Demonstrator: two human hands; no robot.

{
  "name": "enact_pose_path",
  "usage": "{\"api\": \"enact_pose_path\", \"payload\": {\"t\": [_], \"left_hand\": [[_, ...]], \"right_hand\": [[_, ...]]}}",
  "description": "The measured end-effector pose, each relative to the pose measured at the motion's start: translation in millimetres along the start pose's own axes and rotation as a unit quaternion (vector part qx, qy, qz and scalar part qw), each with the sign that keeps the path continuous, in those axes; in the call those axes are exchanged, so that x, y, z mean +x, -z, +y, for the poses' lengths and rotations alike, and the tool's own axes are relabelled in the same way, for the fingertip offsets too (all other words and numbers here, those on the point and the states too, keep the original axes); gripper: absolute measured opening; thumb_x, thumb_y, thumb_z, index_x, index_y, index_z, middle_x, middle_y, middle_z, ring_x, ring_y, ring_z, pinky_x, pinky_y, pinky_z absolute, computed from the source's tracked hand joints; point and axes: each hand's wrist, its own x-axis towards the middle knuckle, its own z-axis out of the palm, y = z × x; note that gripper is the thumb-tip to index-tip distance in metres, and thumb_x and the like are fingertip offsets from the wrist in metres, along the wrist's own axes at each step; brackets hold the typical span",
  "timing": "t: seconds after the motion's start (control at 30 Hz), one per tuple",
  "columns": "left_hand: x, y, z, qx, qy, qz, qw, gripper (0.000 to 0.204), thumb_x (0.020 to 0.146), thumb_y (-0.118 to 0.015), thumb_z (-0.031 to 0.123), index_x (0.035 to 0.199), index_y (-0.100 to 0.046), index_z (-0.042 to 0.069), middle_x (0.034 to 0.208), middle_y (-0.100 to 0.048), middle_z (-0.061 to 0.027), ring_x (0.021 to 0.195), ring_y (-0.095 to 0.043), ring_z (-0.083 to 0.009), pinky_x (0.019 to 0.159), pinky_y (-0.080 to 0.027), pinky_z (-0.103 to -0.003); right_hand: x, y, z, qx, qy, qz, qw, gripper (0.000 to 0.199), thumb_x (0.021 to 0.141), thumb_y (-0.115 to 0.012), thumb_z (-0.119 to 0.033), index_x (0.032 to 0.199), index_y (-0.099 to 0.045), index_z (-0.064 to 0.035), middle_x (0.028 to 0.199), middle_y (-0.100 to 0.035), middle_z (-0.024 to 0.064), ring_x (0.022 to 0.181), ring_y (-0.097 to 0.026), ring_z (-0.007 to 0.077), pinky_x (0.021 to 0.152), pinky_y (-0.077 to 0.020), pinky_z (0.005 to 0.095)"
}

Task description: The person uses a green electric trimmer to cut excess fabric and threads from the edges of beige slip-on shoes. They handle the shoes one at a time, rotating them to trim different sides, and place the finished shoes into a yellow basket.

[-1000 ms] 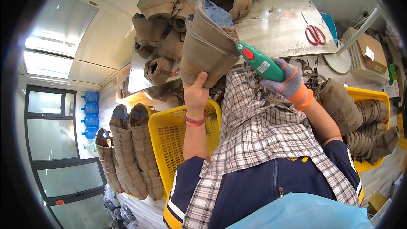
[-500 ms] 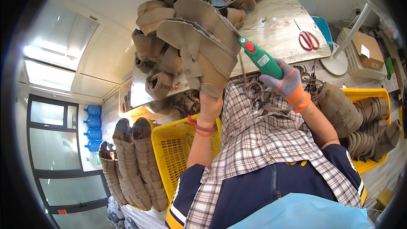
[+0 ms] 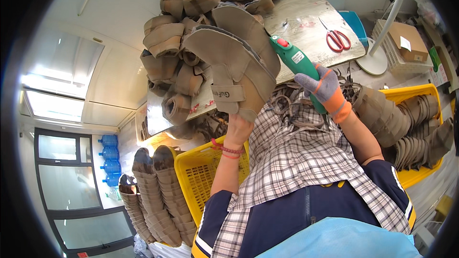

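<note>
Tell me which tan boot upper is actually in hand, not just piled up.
The big flat one gripped at its lower edge by the bare left hand; the others sit rolled in the pile behind.

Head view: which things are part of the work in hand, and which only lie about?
In hand:
left hand holding tan boot upper
right hand, gloved, holding green tool

Lying about:
red scissors
pile of uppers
yellow baskets
cardboard box

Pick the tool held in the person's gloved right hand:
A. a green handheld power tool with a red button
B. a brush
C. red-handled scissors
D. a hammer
A: the right hand, in a grey and orange glove, grips the green power tool; the red-handled scissors lie untouched on the table.
</note>
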Motion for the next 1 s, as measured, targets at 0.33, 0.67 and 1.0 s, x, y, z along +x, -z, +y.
{"api": "enact_pose_path", "payload": {"t": [0.33,0.67,1.0], "left_hand": [[-3.6,-10.1,0.8,-0.025,0.032,0.040,0.998,0.035,0.072,-0.054,-0.013,0.104,-0.065,-0.004,0.108,-0.064,-0.0206,0.100,-0.061,-0.0386,0.085,-0.048,-0.043],[44.6,-9.5,-6.1,-0.228,0.075,0.046,0.970,0.024,0.081,-0.062,-0.005,0.105,-0.064,-0.004,0.107,-0.064,-0.0209,0.098,-0.061,-0.0386,0.085,-0.047,-0.041],[28.4,-34.2,-0.5,-0.166,0.006,0.013,0.986,0.041,0.067,-0.052,-0.010,0.106,-0.064,-0.005,0.110,-0.062,-0.0228,0.108,-0.054,-0.0449,0.096,-0.040,-0.052]], "right_hand": [[4.7,26.2,23.0,0.004,-0.044,0.013,0.999,0.046,0.080,-0.073,-0.043,0.089,-0.063,0.0012,0.056,-0.055,0.0008,0.047,-0.051,0.0079,0.045,-0.0406,0.0245],[-11.7,70.0,42.2,0.030,-0.094,0.079,0.992,0.043,0.082,-0.072,-0.043,0.088,-0.063,-0.0007,0.058,-0.055,0.0013,0.045,-0.051,0.0090,0.044,-0.0404,0.0250],[-16.0,58.2,31.7,0.055,-0.067,0.023,0.996,0.045,0.084,-0.069,-0.044,0.087,-0.060,0.0007,0.055,-0.054,0.0026,0.044,-0.052,0.0106,0.042,-0.0414,0.0249]]}}
